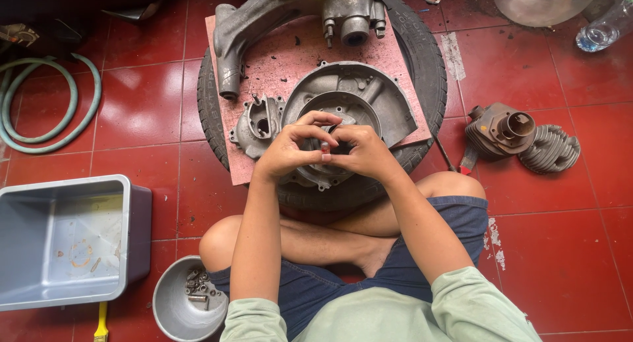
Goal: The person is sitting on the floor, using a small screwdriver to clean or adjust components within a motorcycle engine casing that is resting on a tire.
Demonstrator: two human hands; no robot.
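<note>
My left hand (290, 147) and my right hand (362, 151) meet over a grey metal engine casing (389, 108). Between the fingertips of both hands sits a small dark cylindrical part (325, 147) with a reddish end. The casing lies on a reddish board (283, 58) set on a black tyre (428, 58). A smaller grey casing piece (257, 128) lies just left of my left hand. I sit cross-legged on the red tiled floor, knees close to the tyre.
A grey plastic tub (66, 240) stands at the left, and a metal bowl (171, 309) with several bolts beside my left knee. A finned cylinder (501, 131) and cylinder head (550, 147) lie at the right. A green hose (39, 105) coils at the far left.
</note>
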